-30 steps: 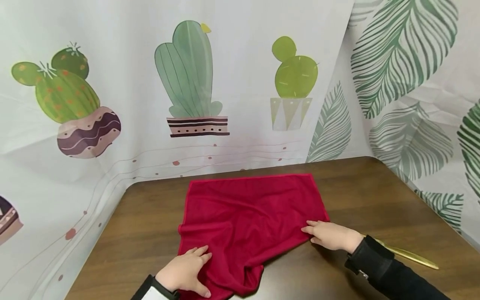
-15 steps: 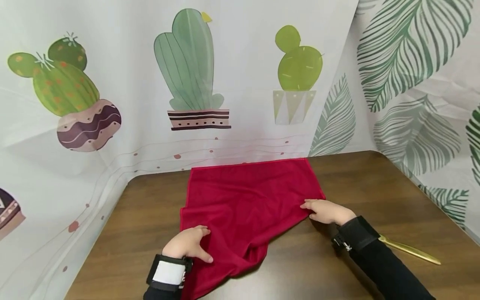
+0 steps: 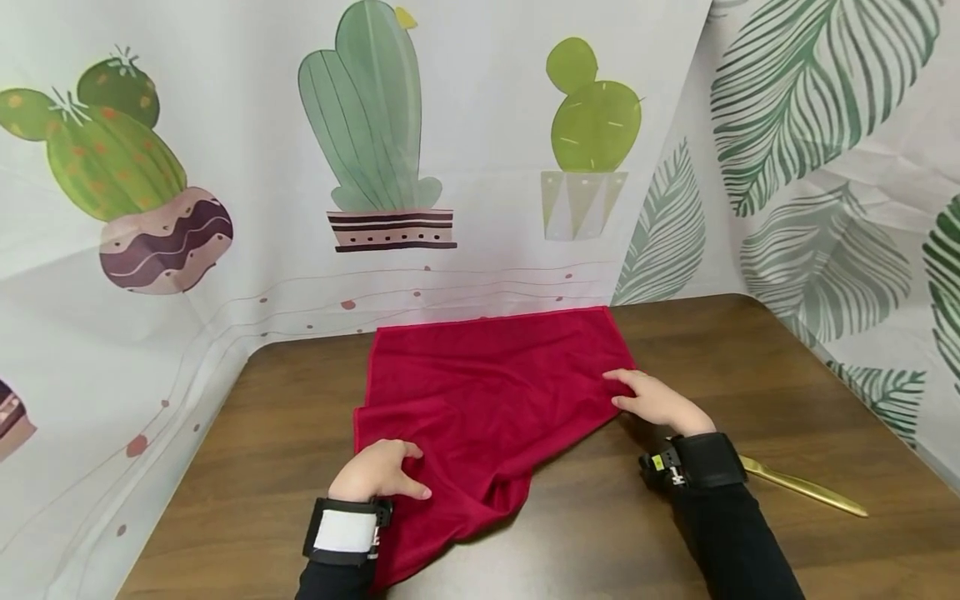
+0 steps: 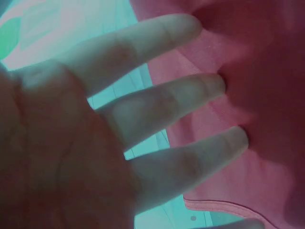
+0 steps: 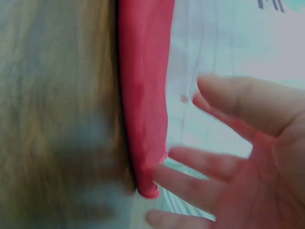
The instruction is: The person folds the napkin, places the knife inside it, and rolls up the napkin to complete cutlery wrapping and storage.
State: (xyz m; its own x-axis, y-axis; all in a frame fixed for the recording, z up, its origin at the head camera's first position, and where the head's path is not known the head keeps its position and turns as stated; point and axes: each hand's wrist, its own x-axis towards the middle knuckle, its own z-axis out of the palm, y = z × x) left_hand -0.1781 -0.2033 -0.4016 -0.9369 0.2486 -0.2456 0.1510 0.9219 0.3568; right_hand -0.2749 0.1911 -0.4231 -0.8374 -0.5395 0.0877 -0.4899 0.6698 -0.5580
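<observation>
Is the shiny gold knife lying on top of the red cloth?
No, the gold knife lies on the bare brown wooden table, apart from the red cloth.

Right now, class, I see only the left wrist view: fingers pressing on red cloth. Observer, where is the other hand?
Observer: The right hand rests with straight fingers on the right edge of the red cloth.
Operator: Is anything else on the table?
Observer: Yes, a gold knife-shaped tool lies on the wooden table beside the right forearm, apart from the cloth.
Operator: Does the cloth lie flat?
Observer: Only its far part does. The near edge is bunched into folds.
</observation>
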